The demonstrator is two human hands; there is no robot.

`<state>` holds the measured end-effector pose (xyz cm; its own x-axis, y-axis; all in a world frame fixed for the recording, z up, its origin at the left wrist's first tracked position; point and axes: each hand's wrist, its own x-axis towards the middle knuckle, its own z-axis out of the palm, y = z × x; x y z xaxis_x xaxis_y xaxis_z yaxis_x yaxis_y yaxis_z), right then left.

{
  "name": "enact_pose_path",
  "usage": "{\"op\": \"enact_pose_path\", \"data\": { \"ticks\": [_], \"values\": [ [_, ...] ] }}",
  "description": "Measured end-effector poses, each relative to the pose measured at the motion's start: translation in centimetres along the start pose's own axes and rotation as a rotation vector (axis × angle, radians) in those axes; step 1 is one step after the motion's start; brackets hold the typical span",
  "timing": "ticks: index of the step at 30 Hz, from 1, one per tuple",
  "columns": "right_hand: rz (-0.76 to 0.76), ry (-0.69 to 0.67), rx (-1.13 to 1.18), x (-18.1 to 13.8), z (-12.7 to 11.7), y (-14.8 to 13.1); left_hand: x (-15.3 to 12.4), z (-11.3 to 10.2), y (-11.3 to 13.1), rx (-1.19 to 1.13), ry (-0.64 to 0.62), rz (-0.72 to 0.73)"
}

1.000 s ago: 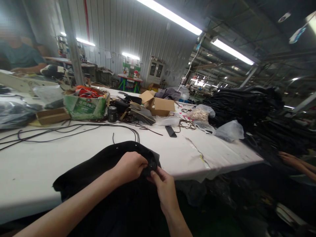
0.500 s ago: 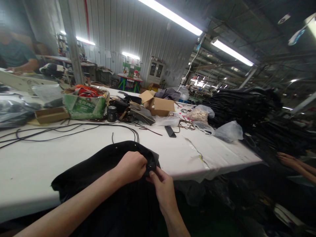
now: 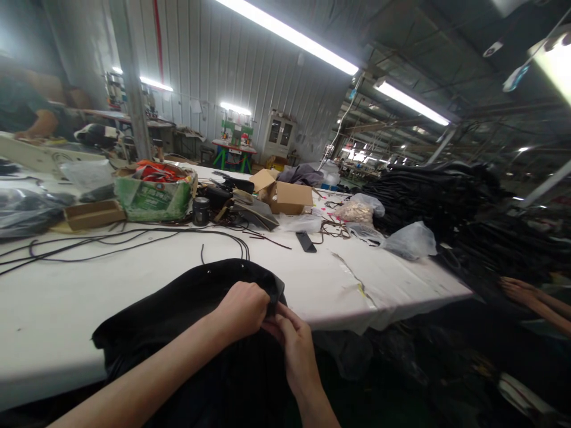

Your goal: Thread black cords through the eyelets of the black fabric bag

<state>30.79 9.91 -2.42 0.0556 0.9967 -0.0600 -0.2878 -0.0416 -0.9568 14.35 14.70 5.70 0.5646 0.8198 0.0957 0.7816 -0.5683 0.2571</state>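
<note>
A black garment [image 3: 178, 309] lies over the near edge of the white table [image 3: 312, 279] and hangs down toward me. My left hand [image 3: 243, 309] is closed in a fist on the garment's right corner. My right hand [image 3: 292, 345] meets it from below, fingers pinched on the same edge of cloth. Whatever small part sits between the fingertips is hidden. A few small pale dots show along the garment's top hem.
Black cords [image 3: 111, 238] trail across the table's left. Behind stand a green box of orange items [image 3: 154, 190], a dark can [image 3: 201, 210], a cardboard box [image 3: 285, 196], plastic bags [image 3: 408, 239] and a phone [image 3: 306, 241]. A stack of black cloth [image 3: 437, 190] fills the right. Another person's hand [image 3: 517, 291] reaches in at right; another person [image 3: 22, 113] sits far left.
My hands have drawn closer together on the garment's corner, folding it in. The view has tilted slightly; the hand at right barely moved.
</note>
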Motion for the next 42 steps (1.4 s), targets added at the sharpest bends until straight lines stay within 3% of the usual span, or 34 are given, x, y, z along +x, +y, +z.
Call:
{"op": "enact_pose_path", "data": {
  "ticks": [6,10,12,16,22,26,29,34,42],
  "values": [
    [-0.053,0.159,0.025,1.9,-1.2,1.9,0.4,-0.6,-0.9,-0.154,0.083,-0.054],
    [-0.064,0.434,0.363,3.8,-7.0,0.7,-1.3,-3.5,-2.6,-0.423,0.426,-0.156],
    [-0.068,0.484,0.46,4.7,-10.7,-0.6,-2.5,-4.2,-3.4,-0.554,0.534,-0.227],
    [-0.11,0.539,0.557,5.7,-16.4,-3.1,-4.9,-2.8,-3.9,-0.683,0.427,-0.323],
    [-0.155,0.576,0.628,5.9,-20.6,-4.8,-7.9,0.8,-4.1,-0.662,0.21,-0.286],
    [-0.21,0.641,0.631,5.8,-23.5,-6.1,-9.6,2.9,-5.2,-0.396,0.255,-0.221],
    [-0.246,0.715,0.633,5.5,-25.4,-6.9,-10.1,4.0,-5.2,-0.131,0.317,-0.083],
    [-0.294,0.812,0.607,5.5,-27.6,-8.2,-9.5,4.9,-4.4,0.201,0.372,0.059],
    [-0.369,0.821,0.507,6.2,-28.2,-9.2,-6.9,5.3,-2.6,0.299,0.211,0.086]
  ]
}}
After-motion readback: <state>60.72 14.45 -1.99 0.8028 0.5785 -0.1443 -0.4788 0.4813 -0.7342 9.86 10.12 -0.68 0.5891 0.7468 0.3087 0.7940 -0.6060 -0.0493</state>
